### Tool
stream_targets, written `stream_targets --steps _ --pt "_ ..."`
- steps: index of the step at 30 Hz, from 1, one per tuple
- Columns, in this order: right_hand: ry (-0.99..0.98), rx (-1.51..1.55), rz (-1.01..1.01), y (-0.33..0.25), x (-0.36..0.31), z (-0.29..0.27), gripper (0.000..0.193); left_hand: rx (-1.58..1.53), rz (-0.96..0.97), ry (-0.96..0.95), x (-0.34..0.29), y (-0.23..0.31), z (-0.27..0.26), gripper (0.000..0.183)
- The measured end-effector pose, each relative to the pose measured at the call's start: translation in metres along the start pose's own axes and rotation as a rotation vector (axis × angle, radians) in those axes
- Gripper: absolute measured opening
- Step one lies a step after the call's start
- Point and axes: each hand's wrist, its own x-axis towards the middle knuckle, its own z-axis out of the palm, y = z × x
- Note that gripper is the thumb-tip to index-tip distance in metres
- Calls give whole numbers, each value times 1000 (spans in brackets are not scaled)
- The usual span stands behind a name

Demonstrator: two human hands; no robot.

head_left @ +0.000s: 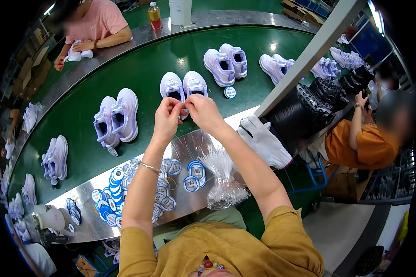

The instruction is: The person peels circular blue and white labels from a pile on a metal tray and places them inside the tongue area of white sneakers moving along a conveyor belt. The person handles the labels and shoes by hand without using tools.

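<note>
My left hand (168, 116) and my right hand (205, 112) are close together at the heel end of a pair of pale lavender sneakers (172, 84). The fingers of both are pinched, and what they hold is too small or hidden to make out. They cover part of the shoe openings. Below my hands, on the metal ledge, lies a large pile of round blue-and-white tags (117, 194). A smaller stack of such tags (195, 175) lies between my forearms, beside a bundle of thin clear plastic strands (219, 168) in a plastic bag.
More sneaker pairs stand on the green conveyor belt (159, 51) to left and right; one (118, 115) has a round tag at its heel. A white glove (265, 142) lies by a grey post (309, 57) and black rollers (300, 108). Co-workers sit across and at right.
</note>
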Motion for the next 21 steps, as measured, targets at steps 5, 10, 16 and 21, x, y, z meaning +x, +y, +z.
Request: stream_targets --steps 5,10,16,21 --pt "-14 123 -120 6 3 0 10 -38 -60 46 -4 2 -8 6" --pt "-8 494 175 8 4 14 11 -160 -101 61 -8 -6 -26 18" --pt "-84 650 279 11 7 24 11 -159 -56 75 -11 -11 -31 20" --pt "-38 731 294 8 8 26 10 -110 -56 64 -11 -13 -33 20"
